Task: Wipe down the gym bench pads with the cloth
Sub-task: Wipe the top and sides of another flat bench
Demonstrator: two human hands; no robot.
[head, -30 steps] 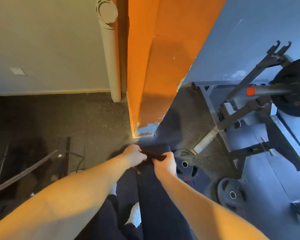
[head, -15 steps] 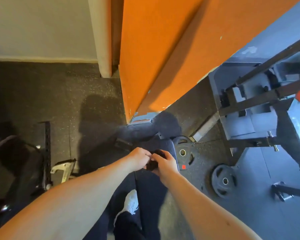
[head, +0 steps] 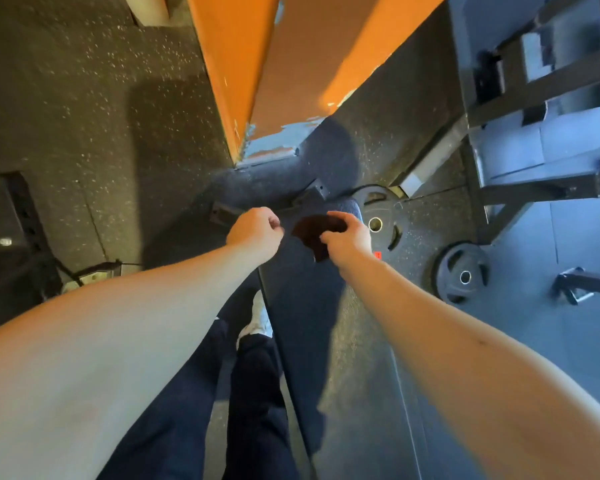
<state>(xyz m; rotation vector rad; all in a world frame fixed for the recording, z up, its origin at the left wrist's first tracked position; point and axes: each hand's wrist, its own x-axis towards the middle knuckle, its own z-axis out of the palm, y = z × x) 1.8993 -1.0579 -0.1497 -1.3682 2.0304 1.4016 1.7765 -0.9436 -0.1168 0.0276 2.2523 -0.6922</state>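
Long black padded bench pad at frame centre; dark brown cloth on far end. Speckled rubber floor, centre right: large black weight plate, smaller black weight plate.

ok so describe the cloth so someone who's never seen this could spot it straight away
Find the big orange pillar; below its base a long dark bench pad runs toward the camera. At the pad's far end the right hand grips the cloth, a small crumpled rag. It is brown and soft-edged, unlike the round black weight plate on the floor beside it.
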